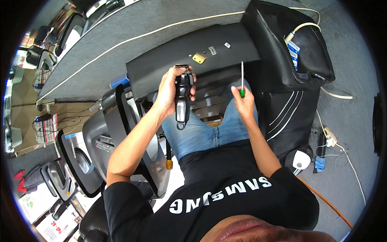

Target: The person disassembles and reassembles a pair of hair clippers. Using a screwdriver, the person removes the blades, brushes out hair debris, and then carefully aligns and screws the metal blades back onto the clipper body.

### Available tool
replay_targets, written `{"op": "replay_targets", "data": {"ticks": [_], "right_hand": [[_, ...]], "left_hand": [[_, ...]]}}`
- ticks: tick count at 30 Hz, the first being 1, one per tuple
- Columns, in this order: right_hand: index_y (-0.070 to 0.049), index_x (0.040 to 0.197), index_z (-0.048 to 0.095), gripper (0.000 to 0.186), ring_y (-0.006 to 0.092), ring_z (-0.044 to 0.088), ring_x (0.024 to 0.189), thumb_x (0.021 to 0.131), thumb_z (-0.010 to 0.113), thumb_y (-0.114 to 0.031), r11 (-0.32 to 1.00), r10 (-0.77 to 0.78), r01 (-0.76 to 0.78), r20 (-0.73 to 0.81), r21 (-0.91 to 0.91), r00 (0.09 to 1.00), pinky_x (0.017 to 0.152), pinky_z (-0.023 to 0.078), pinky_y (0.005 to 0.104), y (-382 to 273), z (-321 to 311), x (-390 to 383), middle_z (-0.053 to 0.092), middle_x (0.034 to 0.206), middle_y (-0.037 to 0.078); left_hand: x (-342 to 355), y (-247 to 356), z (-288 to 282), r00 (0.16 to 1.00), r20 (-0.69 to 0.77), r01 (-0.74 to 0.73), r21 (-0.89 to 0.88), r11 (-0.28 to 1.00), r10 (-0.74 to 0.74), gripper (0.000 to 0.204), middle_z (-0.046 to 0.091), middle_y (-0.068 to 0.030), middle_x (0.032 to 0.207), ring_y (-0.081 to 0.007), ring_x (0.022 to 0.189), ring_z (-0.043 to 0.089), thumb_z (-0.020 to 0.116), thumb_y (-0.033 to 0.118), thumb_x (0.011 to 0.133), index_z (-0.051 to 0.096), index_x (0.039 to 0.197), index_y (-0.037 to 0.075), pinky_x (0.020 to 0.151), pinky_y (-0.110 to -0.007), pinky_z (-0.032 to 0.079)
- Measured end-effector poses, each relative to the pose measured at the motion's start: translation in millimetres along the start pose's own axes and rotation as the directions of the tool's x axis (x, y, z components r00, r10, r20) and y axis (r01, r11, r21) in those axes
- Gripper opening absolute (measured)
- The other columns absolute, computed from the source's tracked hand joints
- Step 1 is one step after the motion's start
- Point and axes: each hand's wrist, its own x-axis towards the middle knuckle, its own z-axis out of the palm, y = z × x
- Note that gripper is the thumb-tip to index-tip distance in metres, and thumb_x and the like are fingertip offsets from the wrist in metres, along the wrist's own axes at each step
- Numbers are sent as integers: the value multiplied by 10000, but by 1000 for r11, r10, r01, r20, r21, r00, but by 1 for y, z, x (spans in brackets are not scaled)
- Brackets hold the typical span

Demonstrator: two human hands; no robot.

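The left hand is clamped round an upright black hair clipper; just to its right, the right hand grips a green-handled screwdriver, shaft pointing away.

Black short-sleeved T-shirt with white lettering, blue jeans.
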Motion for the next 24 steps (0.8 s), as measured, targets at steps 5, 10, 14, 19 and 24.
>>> {"op": "replay_targets", "data": {"ticks": [5, 10, 14, 19, 24], "right_hand": [[-39, 775, 648, 444, 100, 516, 470, 989, 724, -421, 991, -86, 74, -105, -116, 991, 436, 378, 309, -4, 33, 56, 597, 638, 29], [8, 865, 676, 446, 94, 562, 454, 1024, 676, -409, 974, 113, -82, -141, 209, 984, 386, 421, 265, -20, 64, 63, 625, 667, 37], [-10, 835, 644, 447, 83, 523, 441, 1026, 673, -412, 956, 185, -138, -167, 261, 968, 376, 403, 256, -7, 70, 62, 593, 642, 26], [-37, 769, 589, 480, 76, 477, 410, 1028, 667, -434, 966, 172, -131, -171, 224, 970, 373, 371, 263, -3, 76, 46, 516, 558, -5], [-33, 677, 562, 522, 121, 520, 463, 1035, 662, -399, 999, -7, 13, -148, 41, 989, 463, 398, 325, 19, 72, 36, 517, 537, 25]], "left_hand": [[1, 2, 2, 1000, -16, 19, -17, 1000, -19, 370, 619, -86, 938, -179, 636, 611, 551, 390, 966, 563, 1176, 86, 568, -358, 532], [-2, 2, -1, 999, -25, 25, -13, 1000, -26, 380, 619, -85, 941, -176, 645, 612, 558, 388, 963, 563, 1191, 84, 570, -356, 535], [-1, 4, 1, 999, -14, 37, -16, 999, -38, 367, 626, -85, 936, -179, 645, 623, 557, 378, 967, 572, 1178, 78, 566, -359, 546], [-4, 7, 1, 998, -8, 58, -37, 998, -59, 348, 639, -101, 928, -180, 645, 641, 546, 342, 975, 557, 1181, 62, 547, -364, 559], [0, 6, 1, 999, 6, 34, 1, 999, -34, 346, 641, -99, 900, -178, 632, 642, 549, 332, 974, 565, 1156, 38, 526, -353, 565]]}}
